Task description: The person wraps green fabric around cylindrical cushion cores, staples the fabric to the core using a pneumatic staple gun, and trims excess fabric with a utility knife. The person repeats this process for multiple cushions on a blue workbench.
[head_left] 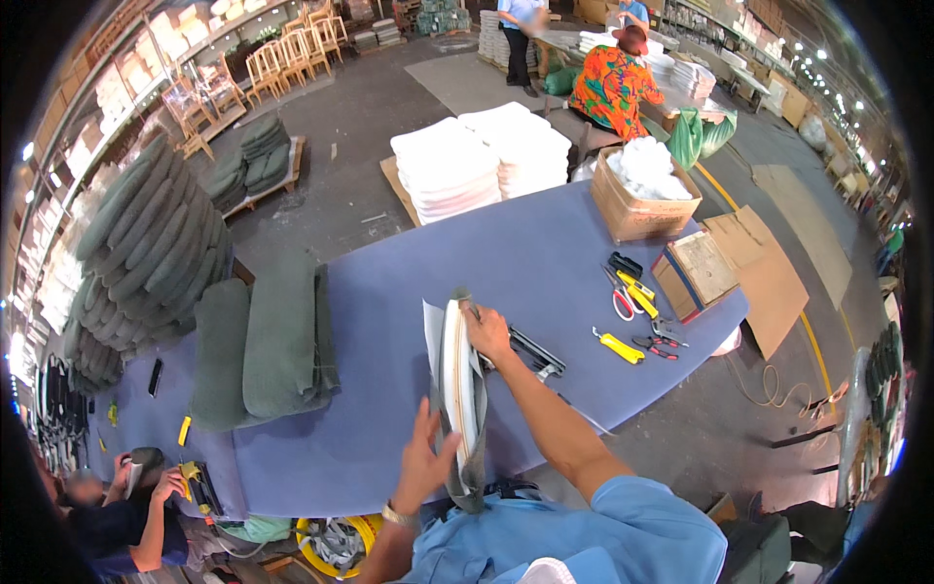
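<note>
A seat cushion (460, 389) stands on its edge at the front of the blue-topped table, close to my body. Grey-green fabric wraps it, and a long white strip of its inside shows between the fabric edges. My right hand (488, 334) grips its far end, fingers closed over the fabric. Beside its near left side, my left hand (424, 463) is open with the fingers spread; whether it touches the fabric is hard to tell. Just right of the cushion lies a black and silver staple gun (535, 352), partly behind my right arm.
Folded grey-green covers (282, 341) and a tall cushion stack (151, 243) stand left. At right lie red-handled scissors (621, 304), a yellow-handled tool (620, 347), pliers (658, 347), a small box (696, 273) and a carton of white stuffing (642, 219). A co-worker's hands (167, 484) work lower left.
</note>
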A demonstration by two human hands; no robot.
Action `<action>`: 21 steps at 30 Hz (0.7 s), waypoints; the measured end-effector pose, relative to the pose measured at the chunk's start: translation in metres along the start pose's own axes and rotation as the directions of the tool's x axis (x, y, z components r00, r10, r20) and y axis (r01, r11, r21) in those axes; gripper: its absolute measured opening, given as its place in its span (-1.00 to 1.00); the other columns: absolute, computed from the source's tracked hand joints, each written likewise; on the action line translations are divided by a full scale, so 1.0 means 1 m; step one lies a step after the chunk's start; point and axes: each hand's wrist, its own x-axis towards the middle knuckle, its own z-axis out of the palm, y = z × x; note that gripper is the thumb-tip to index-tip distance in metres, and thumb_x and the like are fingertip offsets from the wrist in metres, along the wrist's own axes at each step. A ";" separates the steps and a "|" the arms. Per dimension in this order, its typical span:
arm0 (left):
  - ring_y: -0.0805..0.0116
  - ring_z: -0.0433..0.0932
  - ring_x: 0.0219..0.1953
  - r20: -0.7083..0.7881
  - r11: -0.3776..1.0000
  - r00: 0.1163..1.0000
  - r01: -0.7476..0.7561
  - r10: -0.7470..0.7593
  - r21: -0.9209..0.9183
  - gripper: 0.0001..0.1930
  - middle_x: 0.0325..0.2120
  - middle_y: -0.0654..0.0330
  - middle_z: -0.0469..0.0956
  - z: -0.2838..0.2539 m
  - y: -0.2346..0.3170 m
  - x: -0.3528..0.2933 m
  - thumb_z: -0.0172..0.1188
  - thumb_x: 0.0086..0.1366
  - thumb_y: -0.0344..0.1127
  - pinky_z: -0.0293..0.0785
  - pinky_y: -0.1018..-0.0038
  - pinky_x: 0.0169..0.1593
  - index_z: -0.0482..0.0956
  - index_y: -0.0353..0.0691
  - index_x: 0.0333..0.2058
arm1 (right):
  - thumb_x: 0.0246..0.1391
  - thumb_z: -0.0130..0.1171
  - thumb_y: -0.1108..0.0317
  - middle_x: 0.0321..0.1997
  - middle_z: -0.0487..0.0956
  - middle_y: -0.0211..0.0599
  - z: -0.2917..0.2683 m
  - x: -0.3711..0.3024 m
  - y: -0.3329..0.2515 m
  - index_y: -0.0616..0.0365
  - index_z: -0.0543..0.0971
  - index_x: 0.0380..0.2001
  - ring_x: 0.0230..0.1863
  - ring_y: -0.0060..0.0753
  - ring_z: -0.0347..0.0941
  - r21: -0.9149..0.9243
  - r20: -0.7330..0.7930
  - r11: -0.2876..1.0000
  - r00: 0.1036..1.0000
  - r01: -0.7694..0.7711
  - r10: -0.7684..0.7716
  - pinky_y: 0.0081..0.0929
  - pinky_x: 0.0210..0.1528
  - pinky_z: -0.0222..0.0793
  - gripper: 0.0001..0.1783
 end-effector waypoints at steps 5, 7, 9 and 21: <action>-0.16 0.41 0.34 -0.069 0.859 0.942 -0.268 0.329 0.437 -0.24 0.34 -0.29 0.32 -0.006 0.006 0.117 0.20 0.45 -0.19 0.34 0.17 0.37 0.06 -0.33 0.47 | 0.36 0.01 -0.17 -0.31 0.63 0.28 0.004 -0.004 0.002 0.25 0.62 -0.30 -0.18 0.44 0.55 -0.032 -0.037 0.999 0.999 -0.037 0.036 0.15 -0.12 0.43 -0.39; -0.18 0.41 0.33 -0.057 0.804 0.909 -0.334 0.412 0.492 -0.27 0.34 -0.25 0.34 -0.005 -0.004 0.170 0.21 0.44 -0.17 0.34 0.16 0.37 0.13 -0.32 0.45 | 0.36 0.02 -0.15 -0.32 0.62 0.29 0.010 -0.004 -0.002 0.25 0.62 -0.30 -0.18 0.45 0.55 -0.001 -0.038 0.999 0.999 -0.037 0.037 0.15 -0.12 0.43 -0.40; -0.16 0.43 0.32 -0.041 0.817 0.926 -0.310 0.376 0.486 -0.30 0.31 -0.22 0.39 -0.003 -0.016 0.215 0.21 0.43 -0.16 0.34 0.18 0.37 0.21 -0.32 0.42 | 0.37 0.01 -0.15 -0.31 0.62 0.29 0.016 -0.001 -0.010 0.25 0.62 -0.29 -0.16 0.45 0.55 -0.005 -0.021 0.999 0.999 -0.036 0.036 0.15 -0.11 0.43 -0.41; -0.04 0.61 0.12 -0.047 0.941 0.972 -0.209 0.229 0.267 -0.65 0.12 -0.04 0.61 -0.004 -0.038 0.264 0.21 0.41 -0.26 0.54 0.21 0.15 0.63 -0.09 0.14 | 0.42 -0.05 -0.10 -0.31 0.64 0.22 0.002 0.009 -0.037 0.21 0.64 -0.17 -0.16 0.35 0.58 -0.035 0.252 0.995 0.963 -0.091 0.097 0.05 -0.08 0.45 -0.44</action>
